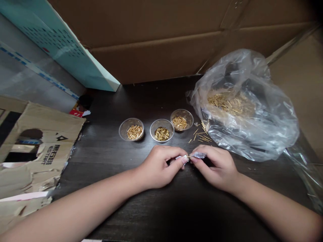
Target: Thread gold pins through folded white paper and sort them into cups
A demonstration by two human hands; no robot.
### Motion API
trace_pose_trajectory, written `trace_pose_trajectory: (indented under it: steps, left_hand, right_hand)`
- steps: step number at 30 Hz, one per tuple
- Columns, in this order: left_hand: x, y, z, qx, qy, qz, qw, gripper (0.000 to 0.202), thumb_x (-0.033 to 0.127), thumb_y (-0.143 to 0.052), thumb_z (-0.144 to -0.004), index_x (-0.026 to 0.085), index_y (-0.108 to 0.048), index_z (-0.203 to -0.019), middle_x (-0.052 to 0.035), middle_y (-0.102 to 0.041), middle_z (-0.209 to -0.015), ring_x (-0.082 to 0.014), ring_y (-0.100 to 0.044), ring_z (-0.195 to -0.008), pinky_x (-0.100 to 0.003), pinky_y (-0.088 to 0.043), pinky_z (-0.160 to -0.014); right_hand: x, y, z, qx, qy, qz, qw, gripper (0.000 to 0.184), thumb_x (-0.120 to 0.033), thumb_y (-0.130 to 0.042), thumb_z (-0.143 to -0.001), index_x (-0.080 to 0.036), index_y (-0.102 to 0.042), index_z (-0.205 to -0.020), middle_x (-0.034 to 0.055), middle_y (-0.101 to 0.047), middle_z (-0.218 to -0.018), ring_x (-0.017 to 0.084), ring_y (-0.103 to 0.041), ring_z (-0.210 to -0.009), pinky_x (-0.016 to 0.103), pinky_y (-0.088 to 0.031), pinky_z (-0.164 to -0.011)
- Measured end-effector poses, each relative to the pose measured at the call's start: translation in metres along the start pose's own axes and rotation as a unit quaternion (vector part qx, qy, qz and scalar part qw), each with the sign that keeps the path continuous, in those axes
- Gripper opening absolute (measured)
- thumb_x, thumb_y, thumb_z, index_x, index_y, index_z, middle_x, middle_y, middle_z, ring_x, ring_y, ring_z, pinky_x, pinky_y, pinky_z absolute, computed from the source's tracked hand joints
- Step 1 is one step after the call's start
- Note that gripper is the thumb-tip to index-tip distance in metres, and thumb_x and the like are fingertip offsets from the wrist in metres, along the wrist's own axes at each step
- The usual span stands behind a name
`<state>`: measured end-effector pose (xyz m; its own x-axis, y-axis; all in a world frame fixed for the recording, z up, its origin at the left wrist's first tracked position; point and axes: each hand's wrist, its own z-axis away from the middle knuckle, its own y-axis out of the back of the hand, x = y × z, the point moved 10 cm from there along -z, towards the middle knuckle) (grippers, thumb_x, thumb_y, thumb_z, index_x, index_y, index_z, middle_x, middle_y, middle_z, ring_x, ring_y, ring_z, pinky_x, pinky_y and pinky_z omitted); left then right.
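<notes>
My left hand (pixel 157 166) and my right hand (pixel 215 166) meet at the middle of a dark wooden table (pixel 121 168), fingertips taped in white. Both pinch one thin gold pin (pixel 189 156) between them. Just beyond the hands stand three small clear cups, the left cup (pixel 131 129), the middle cup (pixel 162 130) and the right cup (pixel 181 119), each holding several gold pins. Loose gold pins (pixel 202 132) lie scattered to the right of the cups.
A crumpled clear plastic bag (pixel 252 111) with a heap of gold pins sits at the right. Cardboard walls (pixel 164 37) close off the back and right. A torn cardboard box (pixel 37 144) lies at the left, a teal panel (pixel 68 47) behind it.
</notes>
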<state>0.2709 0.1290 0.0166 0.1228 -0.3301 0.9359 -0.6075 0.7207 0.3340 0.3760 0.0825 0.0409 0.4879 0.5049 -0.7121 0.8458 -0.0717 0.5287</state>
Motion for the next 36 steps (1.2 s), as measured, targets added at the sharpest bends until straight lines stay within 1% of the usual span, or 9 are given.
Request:
trace_pose_trajectory:
  steps: [7, 11, 15, 19, 25, 32, 36]
  left_hand:
    - [0.001, -0.001, 0.0, -0.002, -0.006, -0.029, 1.0, 0.016, 0.021, -0.057, -0.096, 0.012, -0.069, -0.09, 0.0012, -0.068, -0.074, -0.0058, -0.059, -0.067, -0.016, -0.043, -0.065]
    - [-0.002, -0.002, 0.0, -0.001, 0.008, -0.018, 1.0, 0.018, 0.022, -0.057, -0.097, 0.013, -0.07, -0.089, 0.0016, -0.067, -0.073, -0.0055, -0.058, -0.066, -0.016, -0.041, -0.063]
    - [-0.007, -0.003, -0.001, -0.003, 0.035, 0.016, 0.999, 0.021, 0.026, -0.056, -0.098, 0.013, -0.07, -0.088, 0.0011, -0.067, -0.074, -0.0067, -0.057, -0.067, -0.018, -0.043, -0.064]
    - [-0.009, -0.001, -0.001, 0.005, 0.044, 0.027, 0.999, 0.022, 0.026, -0.055, -0.098, 0.013, -0.069, -0.088, 0.0009, -0.067, -0.074, -0.0069, -0.057, -0.067, -0.018, -0.043, -0.064]
    - [-0.003, -0.002, -0.001, 0.0, 0.014, 0.003, 1.0, 0.018, 0.023, -0.057, -0.097, 0.013, -0.07, -0.091, 0.0017, -0.067, -0.075, -0.0056, -0.058, -0.067, -0.017, -0.042, -0.064]
    - [0.001, -0.003, 0.001, -0.003, -0.015, -0.03, 0.999, 0.017, 0.023, -0.056, -0.098, 0.013, -0.07, -0.096, 0.0007, -0.068, -0.077, -0.0065, -0.06, -0.069, -0.017, -0.044, -0.067]
    - [0.001, -0.003, 0.001, -0.005, -0.007, -0.016, 1.0, 0.017, 0.023, -0.057, -0.097, 0.014, -0.07, -0.094, 0.0009, -0.068, -0.077, -0.0067, -0.06, -0.069, -0.018, -0.044, -0.067]
  right_hand:
    - [-0.001, -0.003, 0.001, -0.025, 0.031, 0.022, 0.999, 0.015, -0.004, -0.061, -0.09, -0.015, -0.058, -0.098, 0.0039, -0.067, -0.085, 0.012, -0.063, -0.076, 0.026, -0.052, -0.07]
    - [-0.003, -0.003, 0.0, -0.027, 0.044, 0.039, 0.998, 0.015, -0.003, -0.06, -0.09, -0.016, -0.057, -0.099, 0.004, -0.067, -0.085, 0.012, -0.063, -0.076, 0.026, -0.052, -0.071]
    - [-0.003, 0.0, 0.0, -0.005, 0.027, 0.03, 0.999, 0.015, -0.004, -0.062, -0.09, -0.016, -0.057, -0.097, 0.0035, -0.066, -0.084, 0.011, -0.063, -0.075, 0.025, -0.052, -0.07]
    - [0.0, 0.001, 0.001, 0.0, 0.01, 0.022, 1.0, 0.012, -0.005, -0.062, -0.091, -0.015, -0.057, -0.094, 0.0035, -0.065, -0.081, 0.011, -0.061, -0.072, 0.025, -0.05, -0.065]
    - [0.0, -0.003, 0.0, -0.018, 0.016, 0.017, 1.0, 0.013, -0.005, -0.061, -0.091, -0.016, -0.057, -0.096, 0.0031, -0.066, -0.083, 0.011, -0.062, -0.073, 0.025, -0.05, -0.067]
    - [-0.002, -0.003, -0.001, -0.017, 0.008, 0.011, 1.0, 0.01, -0.006, -0.061, -0.091, -0.015, -0.058, -0.095, 0.0031, -0.065, -0.081, 0.011, -0.061, -0.071, 0.024, -0.05, -0.065]
    - [0.001, -0.002, -0.001, -0.015, -0.002, 0.014, 1.0, 0.009, -0.007, -0.061, -0.092, -0.015, -0.059, -0.094, 0.0033, -0.065, -0.08, 0.011, -0.061, -0.07, 0.024, -0.049, -0.064]
